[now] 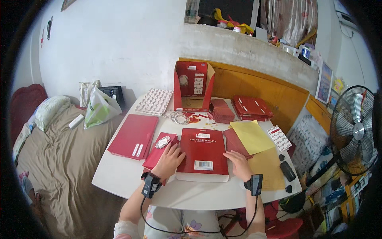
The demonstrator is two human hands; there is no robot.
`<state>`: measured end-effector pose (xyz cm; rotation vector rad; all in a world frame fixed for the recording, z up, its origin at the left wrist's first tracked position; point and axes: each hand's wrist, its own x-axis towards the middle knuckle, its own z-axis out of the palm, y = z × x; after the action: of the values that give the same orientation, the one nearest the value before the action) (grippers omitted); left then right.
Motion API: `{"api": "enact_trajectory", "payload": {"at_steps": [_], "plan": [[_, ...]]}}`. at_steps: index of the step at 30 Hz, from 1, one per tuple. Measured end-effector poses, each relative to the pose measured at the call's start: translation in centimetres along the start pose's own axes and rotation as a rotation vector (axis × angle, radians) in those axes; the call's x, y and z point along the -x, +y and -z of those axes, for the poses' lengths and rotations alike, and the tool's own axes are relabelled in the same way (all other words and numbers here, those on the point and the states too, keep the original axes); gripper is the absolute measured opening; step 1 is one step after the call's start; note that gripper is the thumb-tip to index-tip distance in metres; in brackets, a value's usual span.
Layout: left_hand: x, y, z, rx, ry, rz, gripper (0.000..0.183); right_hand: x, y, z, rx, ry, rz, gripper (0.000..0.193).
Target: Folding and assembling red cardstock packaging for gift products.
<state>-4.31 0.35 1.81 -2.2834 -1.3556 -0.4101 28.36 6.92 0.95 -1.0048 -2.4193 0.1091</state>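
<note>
A flat red cardboard packet (201,153) with a white barcode label lies on the white table (199,198) in front of me. My left hand (168,161) lies at its left edge, fingers stretched out, partly over a stack of red paper wallets (151,159) topped by a silvery white ornate label (163,142). At the packet's right edge rests my right hand (239,164), its fingers extended, touching or nearly touching the edge. Neither hand grips anything. Beside the right hand are dark red paper wallets (235,142) and a yellow sheet (250,136).
Red folders (133,136) are stacked at left, with patterned white sheets (154,101) behind. An open red display box (193,104) stands at the back, near red packets (250,107). Dark eyeglasses-case-like objects (287,170) lie at the right edge. A black fan (354,129) stands at right.
</note>
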Motion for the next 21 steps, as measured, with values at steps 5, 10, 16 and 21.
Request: {"api": "enact_trajectory", "payload": {"at_steps": [5,10,16,21], "plan": [[-0.3,0.8,0.0,0.284,0.004,-0.040,0.046,-0.7,-2.3,0.5,-0.125,0.010,0.030,0.038],[-1.0,3.2,-0.9,0.466,-0.123,-0.122,0.056,-1.3,-5.2,-1.3,-0.103,0.018,0.216,0.045],[-1.3,3.2,-2.0,0.506,-0.259,-0.104,0.061,-1.3,-5.0,-2.8,-0.021,-0.140,0.168,0.049],[-1.2,2.5,-1.2,0.623,-0.295,-0.109,0.069,-1.4,-3.9,-2.3,-0.149,-0.126,0.139,0.043]]}}
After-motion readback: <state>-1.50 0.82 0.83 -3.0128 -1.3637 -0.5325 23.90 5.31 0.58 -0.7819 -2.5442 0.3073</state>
